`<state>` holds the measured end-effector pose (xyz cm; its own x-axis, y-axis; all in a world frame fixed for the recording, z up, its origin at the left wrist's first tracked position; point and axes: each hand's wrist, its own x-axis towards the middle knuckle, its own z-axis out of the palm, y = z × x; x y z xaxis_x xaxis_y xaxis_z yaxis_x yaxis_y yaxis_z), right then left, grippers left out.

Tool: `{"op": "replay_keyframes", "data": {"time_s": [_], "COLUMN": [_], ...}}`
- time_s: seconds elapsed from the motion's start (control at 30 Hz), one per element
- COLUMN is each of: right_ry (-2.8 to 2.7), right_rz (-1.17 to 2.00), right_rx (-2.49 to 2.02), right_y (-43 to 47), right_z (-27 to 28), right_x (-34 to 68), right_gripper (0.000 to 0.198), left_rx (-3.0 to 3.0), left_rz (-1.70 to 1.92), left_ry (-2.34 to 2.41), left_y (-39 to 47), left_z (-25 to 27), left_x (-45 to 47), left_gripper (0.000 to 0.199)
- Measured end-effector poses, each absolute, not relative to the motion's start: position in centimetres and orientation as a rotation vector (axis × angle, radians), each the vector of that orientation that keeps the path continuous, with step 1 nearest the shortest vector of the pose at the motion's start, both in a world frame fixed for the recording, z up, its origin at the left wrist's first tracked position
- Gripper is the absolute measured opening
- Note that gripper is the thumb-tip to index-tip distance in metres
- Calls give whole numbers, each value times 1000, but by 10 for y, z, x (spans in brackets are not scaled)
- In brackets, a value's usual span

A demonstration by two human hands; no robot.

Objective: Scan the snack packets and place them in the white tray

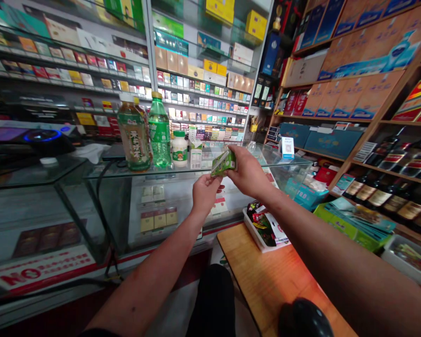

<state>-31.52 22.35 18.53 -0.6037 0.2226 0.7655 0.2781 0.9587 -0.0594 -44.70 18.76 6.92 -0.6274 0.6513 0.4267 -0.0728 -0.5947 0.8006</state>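
A small green box with white print is held up in front of the glass counter. From the right, my right hand grips the box, its fingers closed around the far side. My left hand pinches the box's lower left corner between thumb and fingers. On the counter just beyond stand a white and green carton, a white jar with a green lid, a green soda bottle and a brown tea bottle.
A wooden table at lower right bears a white tray of packets and a black rounded object. A payment code stand is on the counter. Liquor bottles line the right shelves. A black cable hangs at left.
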Motion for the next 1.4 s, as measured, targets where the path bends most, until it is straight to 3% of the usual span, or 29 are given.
{"op": "replay_keyframes", "data": {"time_s": [0.27,0.5,0.7,0.87,0.97,1.17,1.4], "right_ry": [-2311,-2223,-2263,-2328,-2328,-2382,-2038], "right_rz": [-136,-144,-65,16,35,171,463], "right_rx": [-304,-476,-692,-572,-531,-642,-877], "right_y": [251,269,277,293,297,261,190], "right_z": [195,196,182,174,171,146,68], "right_x": [-363,-399,-419,-416,-395,-297,-127], "right_gripper": [65,41,63,81,77,36,30], "left_rx": [899,788,639,649,673,768,956], "left_rz": [2322,2361,2380,2333,2301,2262,2109], "left_ry": [1010,1017,996,1071,1143,1190,1191], "left_y": [212,221,227,228,224,206,174], "left_z": [63,62,67,67,63,45,-12], "left_x": [-474,-483,-488,-490,-487,-456,-381], "left_gripper": [36,40,43,45,39,25,28]}}
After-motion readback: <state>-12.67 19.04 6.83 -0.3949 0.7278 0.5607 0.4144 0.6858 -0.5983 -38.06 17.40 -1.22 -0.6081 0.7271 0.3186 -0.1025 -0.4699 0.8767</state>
